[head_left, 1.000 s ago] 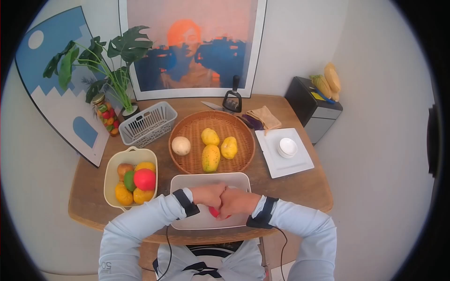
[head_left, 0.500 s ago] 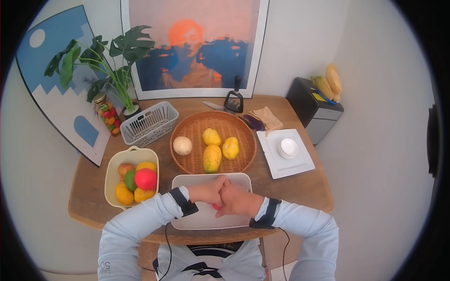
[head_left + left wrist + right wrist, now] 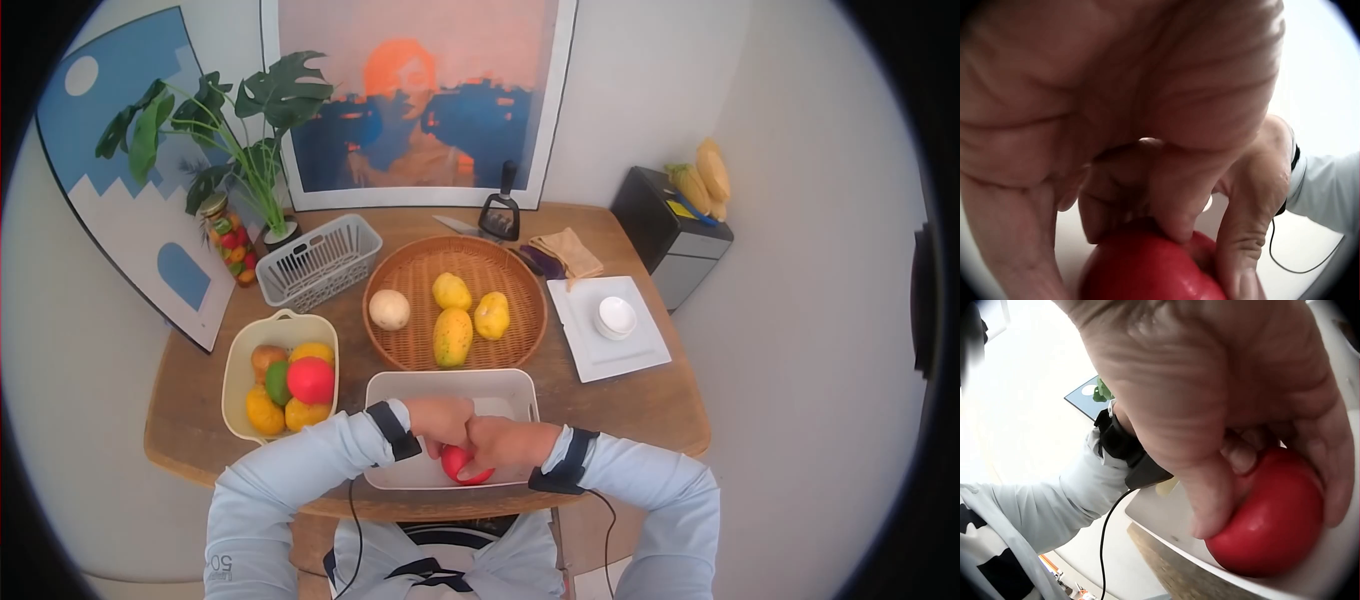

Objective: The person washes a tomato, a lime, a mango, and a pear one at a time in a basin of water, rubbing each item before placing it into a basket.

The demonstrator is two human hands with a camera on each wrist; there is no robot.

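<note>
now more of the red fruit [image 3: 1272, 525] shows just below the grip, over the tub [image 3: 412, 477]: right hand [image 3: 512, 441] curled round it, left hand [image 3: 440, 416] seemingly pinching it too, so both work it together.

On my feed, the fruit [image 3: 1272, 519] shows a glossy red against the plain off-white of the bin [image 3: 405, 474]. I see pale blue on the sleeves [image 3: 290, 465] and black on the wrist straps [image 3: 570, 465]. The tabletop [image 3: 610, 420] is brown. I also pick out a round basket [image 3: 408, 335] in orange-brown weave, a dark-speckled yellow papaya [image 3: 453, 338], a plain white square plate [image 3: 580, 355], and a poster [image 3: 400, 100] with orange and blue on pink.
</note>
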